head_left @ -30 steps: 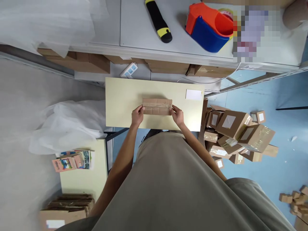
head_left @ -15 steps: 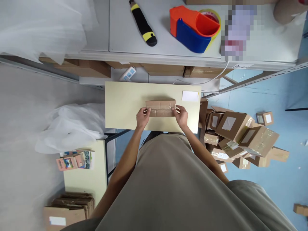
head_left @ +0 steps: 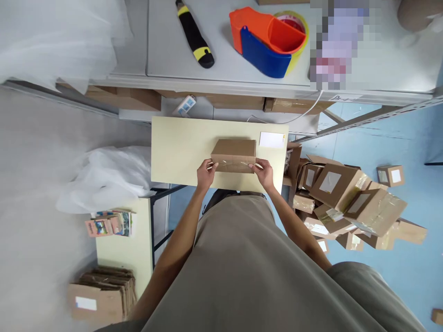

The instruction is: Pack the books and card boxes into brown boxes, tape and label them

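A small cardboard box (head_left: 234, 148) is on the cream tabletop (head_left: 180, 152) in front of me, its taped side facing me and a plain brown face showing above. My left hand (head_left: 206, 174) grips its left end, thumb on the taped side and fingers round the corner. At the opposite end my right hand (head_left: 264, 174) holds the box in the same way. A white label sheet (head_left: 272, 139) lies flat on the tabletop, beyond my right hand. The underside of the box is hidden.
On the grey shelf (head_left: 194, 80) lie a black-and-yellow utility knife (head_left: 194, 34) and an orange-and-blue tape dispenser (head_left: 268, 41). Taped cartons (head_left: 332, 184) are piled on the floor at right. White plastic wrap (head_left: 110, 177), books (head_left: 110, 223) and flattened cardboard (head_left: 100, 290) are at left.
The box has tipped in my hands: its taped side has turned down toward me and a plain face now shows above. Both hands keep their hold at its ends.
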The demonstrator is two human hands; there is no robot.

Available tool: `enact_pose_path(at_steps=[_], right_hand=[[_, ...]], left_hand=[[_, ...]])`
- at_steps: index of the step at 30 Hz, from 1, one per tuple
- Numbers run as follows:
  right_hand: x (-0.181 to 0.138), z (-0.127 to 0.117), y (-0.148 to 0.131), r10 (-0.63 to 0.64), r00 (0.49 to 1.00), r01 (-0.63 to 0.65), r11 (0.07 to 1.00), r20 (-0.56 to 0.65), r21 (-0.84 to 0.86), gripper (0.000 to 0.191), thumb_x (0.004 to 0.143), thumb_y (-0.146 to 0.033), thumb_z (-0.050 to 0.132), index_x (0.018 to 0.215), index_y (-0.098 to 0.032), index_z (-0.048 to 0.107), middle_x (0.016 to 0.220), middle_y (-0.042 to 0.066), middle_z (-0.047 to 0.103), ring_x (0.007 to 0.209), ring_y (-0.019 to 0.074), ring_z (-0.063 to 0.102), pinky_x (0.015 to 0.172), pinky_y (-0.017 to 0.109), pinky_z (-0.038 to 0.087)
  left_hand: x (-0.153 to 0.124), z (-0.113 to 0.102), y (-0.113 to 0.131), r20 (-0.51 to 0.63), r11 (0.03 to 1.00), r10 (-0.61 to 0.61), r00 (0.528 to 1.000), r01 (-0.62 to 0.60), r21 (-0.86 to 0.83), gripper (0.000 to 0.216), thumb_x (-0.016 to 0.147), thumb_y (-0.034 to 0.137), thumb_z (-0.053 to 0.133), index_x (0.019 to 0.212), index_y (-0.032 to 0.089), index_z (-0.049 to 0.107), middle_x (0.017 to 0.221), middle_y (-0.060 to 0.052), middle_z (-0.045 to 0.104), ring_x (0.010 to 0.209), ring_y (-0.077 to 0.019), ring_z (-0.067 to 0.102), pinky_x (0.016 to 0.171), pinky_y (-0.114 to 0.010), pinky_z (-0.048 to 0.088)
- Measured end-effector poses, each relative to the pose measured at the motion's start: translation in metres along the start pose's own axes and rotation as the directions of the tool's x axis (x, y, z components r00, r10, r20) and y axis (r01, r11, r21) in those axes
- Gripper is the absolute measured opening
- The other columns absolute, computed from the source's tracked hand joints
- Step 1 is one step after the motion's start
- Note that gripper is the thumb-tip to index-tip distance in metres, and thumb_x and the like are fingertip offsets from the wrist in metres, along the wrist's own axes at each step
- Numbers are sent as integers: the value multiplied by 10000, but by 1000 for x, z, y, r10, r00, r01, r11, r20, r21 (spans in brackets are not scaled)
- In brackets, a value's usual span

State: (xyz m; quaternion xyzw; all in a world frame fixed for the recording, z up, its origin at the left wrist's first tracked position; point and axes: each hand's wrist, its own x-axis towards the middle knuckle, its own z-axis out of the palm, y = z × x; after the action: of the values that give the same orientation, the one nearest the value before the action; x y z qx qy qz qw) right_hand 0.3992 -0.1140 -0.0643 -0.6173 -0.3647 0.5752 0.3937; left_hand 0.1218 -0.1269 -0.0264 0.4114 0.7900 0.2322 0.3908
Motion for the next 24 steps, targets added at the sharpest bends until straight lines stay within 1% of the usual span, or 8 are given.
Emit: enact_pose_path(at_steps=[2, 5, 9, 12, 14, 17, 21, 24], right_hand=[[-3, -1, 1, -28, 999, 29, 999, 24, -21, 676, 848, -776, 851, 1262, -243, 834, 1354, 125, 689, 1262, 317, 734, 1196, 504, 634], [-7, -2, 4, -41, 997, 48, 993, 57, -111, 645, 924, -765, 781, 1359, -292, 832, 1416, 125, 679, 1232, 335, 757, 1237, 532, 603], [-10, -6, 15, -39, 996, 53, 983, 83, -177, 574, 954, -715, 758, 1352, -309, 835, 1416, 110, 691, 1158, 324, 777, 1211, 540, 614], [-9, -6, 28, -62, 991, 89, 966, 117, -242, 442, 1004, -583, 715, 1331, -302, 813, 1371, 94, 712, 1145, 293, 765, 1158, 510, 644], [-6, -4, 37, -52, 988, 98, 936, 144, -337, 340, 1026, -450, 678, 1302, -278, 778, 1360, 103, 717, 1142, 285, 755, 1121, 500, 650], [0, 1, 45, 13, 984, 83, 850, 178, -521, 236, 990, -296, 696, 1219, -240, 709, 1332, 130, 715, 1101, 292, 749, 1028, 473, 649], [5, 8, 47, 69, 963, 147, 679, 262, -719, 189, 1002, -225, 681, 1187, -224, 641, 1328, 149, 702, 1054, 293, 741, 889, 394, 610], [7, 10, 44, 77, 945, 216, 583, 318, -783, 204, 1035, -177, 620, 1236, -214, 620, 1347, 154, 701, 1054, 283, 738, 854, 357, 579]], left_hand=[[-6, 2, -4, -2, 1000, -25, 1000, 25, -11, 271, 1036, 444, 701, 1193, 224, 681, 1319, -147, 817, 1212, -280, 813, 1000, -402, 677], [-15, 6, -10, -17, 999, -49, 999, 48, -13, 248, 1027, 427, 705, 1171, 229, 672, 1310, -138, 814, 1212, -281, 814, 994, -403, 681], [-20, 12, -19, -59, 998, -60, 996, 62, 26, 173, 994, 369, 714, 1090, 234, 663, 1187, -112, 828, 1159, -263, 816, 1039, -418, 670], [-16, 15, -25, -58, 992, -98, 993, 103, 72, 144, 937, 303, 736, 1042, 242, 658, 1146, -103, 832, 1070, -261, 828, 1034, -432, 662], [-11, 18, -27, -33, 984, -142, 989, 145, 105, 153, 899, 255, 745, 1024, 247, 658, 1138, -101, 844, 1041, -271, 835, 1011, -432, 657], [-4, 21, -27, -12, 970, -178, 984, 177, 167, 161, 880, 226, 746, 1020, 251, 670, 1100, -103, 858, 1048, -289, 841, 989, -415, 640], [5, 19, -23, -8, 935, -199, 980, 192, 297, 216, 900, 239, 741, 1112, 243, 701, 1010, -85, 859, 1051, -301, 840, 992, -409, 624], [11, 13, -20, 33, 920, -204, 978, 181, 348, 290, 901, 168, 684, 1184, 225, 713, 1134, -94, 863, 1094, -278, 830, 1023, -385, 620]])
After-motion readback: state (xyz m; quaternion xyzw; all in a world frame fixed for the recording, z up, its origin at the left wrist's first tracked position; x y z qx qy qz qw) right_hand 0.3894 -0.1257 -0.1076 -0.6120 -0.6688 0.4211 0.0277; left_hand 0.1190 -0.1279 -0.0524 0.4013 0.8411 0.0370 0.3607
